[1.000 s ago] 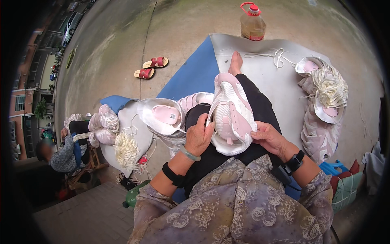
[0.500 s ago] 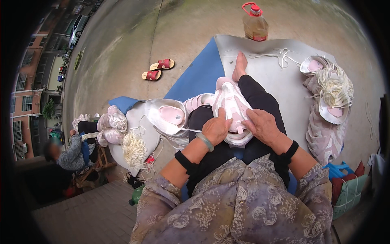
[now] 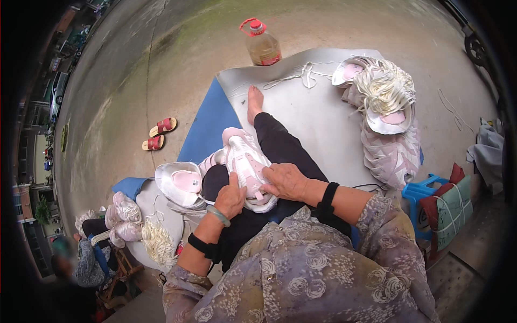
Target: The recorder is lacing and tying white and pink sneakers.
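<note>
A pink and white shoe upper rests across my lap with its toe pointing away from me. My left hand, a pale bangle at its wrist, grips the left edge near the tongue. From the other side my right hand pinches the upper by the eyelet rows, its thumb near the tongue. No lace can be made out in the eyelets. Left of my knee lies a stack of nested white uppers with a pink insole showing in the top one.
Bundled uppers and a hank of white laces lie right on the grey sheet. More laces are at left. A jug, red sandals and a blue stool stand around. Another person sits far left.
My view has swung to the right, so the scene sits further left and lower in it. Both hands stay on the shoe upper, with only slight finger movement.
</note>
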Motion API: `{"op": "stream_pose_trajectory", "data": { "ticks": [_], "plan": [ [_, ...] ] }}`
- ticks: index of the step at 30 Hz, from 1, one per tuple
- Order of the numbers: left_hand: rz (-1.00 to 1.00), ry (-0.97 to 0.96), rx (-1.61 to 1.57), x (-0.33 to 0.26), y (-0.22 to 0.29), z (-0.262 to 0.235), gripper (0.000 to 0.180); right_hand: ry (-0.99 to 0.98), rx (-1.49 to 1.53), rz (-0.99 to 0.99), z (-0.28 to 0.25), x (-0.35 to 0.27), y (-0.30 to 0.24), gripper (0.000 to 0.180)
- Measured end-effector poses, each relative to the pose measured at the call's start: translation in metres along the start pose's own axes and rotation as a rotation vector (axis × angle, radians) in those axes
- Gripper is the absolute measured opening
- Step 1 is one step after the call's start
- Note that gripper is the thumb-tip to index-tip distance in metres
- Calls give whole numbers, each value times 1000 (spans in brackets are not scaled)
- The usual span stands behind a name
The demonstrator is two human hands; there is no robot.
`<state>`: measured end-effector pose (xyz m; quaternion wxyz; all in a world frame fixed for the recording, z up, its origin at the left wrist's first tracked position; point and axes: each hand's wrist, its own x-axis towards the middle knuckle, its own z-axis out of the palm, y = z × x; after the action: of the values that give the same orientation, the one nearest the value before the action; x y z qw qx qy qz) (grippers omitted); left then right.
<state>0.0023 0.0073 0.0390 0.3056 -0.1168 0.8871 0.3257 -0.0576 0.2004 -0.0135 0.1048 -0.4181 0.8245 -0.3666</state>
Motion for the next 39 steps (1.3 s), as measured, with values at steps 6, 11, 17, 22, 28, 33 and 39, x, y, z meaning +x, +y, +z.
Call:
{"op": "stream_pose_trajectory", "data": {
  "ticks": [6,11,17,22,28,33,39],
  "plan": [
    [240,250,67,-13,-13,8,41,115,431,360,-53,-15,55,20],
    [323,400,-37,-30,8,9,29,417,188,875,-84,-89,195,15],
    [394,487,-102,-27,17,8,19,730,-244,1173,-132,-126,283,17],
    [268,387,-133,-21,7,12,12,707,-391,1345,-149,-114,302,20],
    [213,346,-176,-16,10,7,12,649,-409,1339,-153,-114,312,16],
    [264,321,-137,-14,13,5,14,705,-437,1263,-144,-118,316,14],
    [342,316,-94,-13,21,6,15,711,-318,1338,-142,-122,312,11]
  ]
}}
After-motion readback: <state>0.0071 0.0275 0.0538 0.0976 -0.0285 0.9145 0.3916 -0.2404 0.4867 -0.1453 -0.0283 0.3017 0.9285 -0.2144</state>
